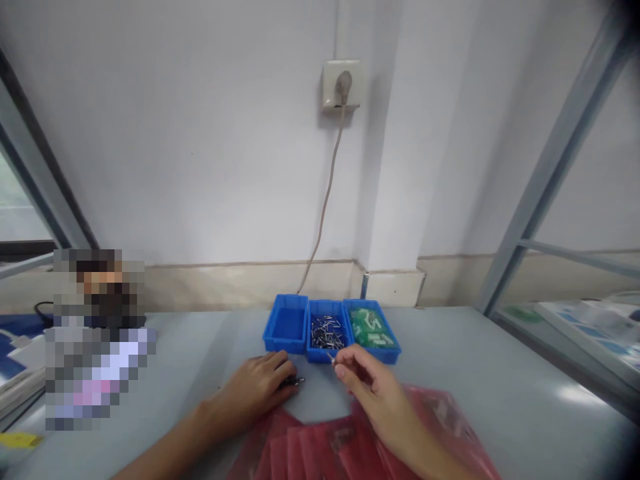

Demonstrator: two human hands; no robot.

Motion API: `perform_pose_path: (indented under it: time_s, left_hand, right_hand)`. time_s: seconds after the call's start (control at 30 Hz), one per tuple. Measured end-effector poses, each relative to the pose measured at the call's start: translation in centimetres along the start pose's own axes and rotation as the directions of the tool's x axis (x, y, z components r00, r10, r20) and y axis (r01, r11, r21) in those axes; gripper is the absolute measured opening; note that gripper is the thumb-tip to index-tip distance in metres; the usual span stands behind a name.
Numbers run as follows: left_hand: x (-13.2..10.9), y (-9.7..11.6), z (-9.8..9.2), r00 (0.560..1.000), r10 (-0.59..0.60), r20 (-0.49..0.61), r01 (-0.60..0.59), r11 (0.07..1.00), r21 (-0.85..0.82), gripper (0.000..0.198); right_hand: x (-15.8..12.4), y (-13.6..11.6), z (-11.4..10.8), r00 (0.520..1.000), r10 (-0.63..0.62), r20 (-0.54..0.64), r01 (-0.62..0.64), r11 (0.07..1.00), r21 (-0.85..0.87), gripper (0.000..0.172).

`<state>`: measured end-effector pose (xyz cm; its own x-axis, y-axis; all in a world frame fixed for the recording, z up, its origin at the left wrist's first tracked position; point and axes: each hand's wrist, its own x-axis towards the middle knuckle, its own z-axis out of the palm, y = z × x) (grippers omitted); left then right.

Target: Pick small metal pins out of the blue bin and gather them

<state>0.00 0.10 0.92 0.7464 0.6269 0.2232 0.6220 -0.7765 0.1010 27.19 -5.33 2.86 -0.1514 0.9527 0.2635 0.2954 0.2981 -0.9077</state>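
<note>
Right hand (377, 390): thumb and forefinger closed together at the tips, the other fingers curled in; it holds a small pin (331, 358) between them.
Pin: just in front of the middle bin, its thin end pointing up and to the left, out of the pinch; finer detail is too small to tell.
Left hand (265, 381): palm down near the table, fingers bent, over small dark parts (299, 381) that show past the fingertips; I cannot tell whether it grips them or only covers them.
Red bags (313, 453): translucent, overlapping in a fan at the near side of the table, partly below the right forearm.
Middle bin (323, 357): blue, just beyond the hands, with a loose heap of metallic and dark pins (327, 332) inside.
Right bin (387, 355): blue, beside the middle one, holding green material (359, 327) with pale strips in it.
Left bin (284, 345): blue, on the other side of the middle one, its floor in view.
Table (500, 383): pale grey, under bins and bags.
Cable (327, 193): drops from a plug (344, 83) in the wall socket (329, 93) to behind the bins.
Grey posts (545, 173): slanting, one on each side.
</note>
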Motion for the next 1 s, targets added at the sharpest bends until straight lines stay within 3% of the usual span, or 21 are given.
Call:
perform_pose_path:
  time_s: [0.33, 0.73, 1.0]
  left_hand:
    - [0.03, -0.07, 0.14, 1.000, -0.015, 0.002, 0.015, 1.000, 0.002, 0.014]
    - [-0.08, -0.12, 0.03, 1.000, -0.004, -0.026, 0.002, 0.998, -0.069, 0.022]
    - [0.00, -0.06, 0.12, 0.999, -0.042, 0.000, 0.042, 0.995, -0.093, 0.012]
  right_hand:
    - [-0.14, -0.18, -0.07, 0.994, -0.107, 0.007, 0.107, 0.988, -0.115, 0.021]
    - [0.19, -0.11, -0.07, 1.000, -0.004, 0.020, 0.004, 1.000, 0.015, 0.031]
    - [0.33, -0.04, 0.12, 1.000, 0.009, 0.025, -0.010, 0.999, 0.041, 0.033]
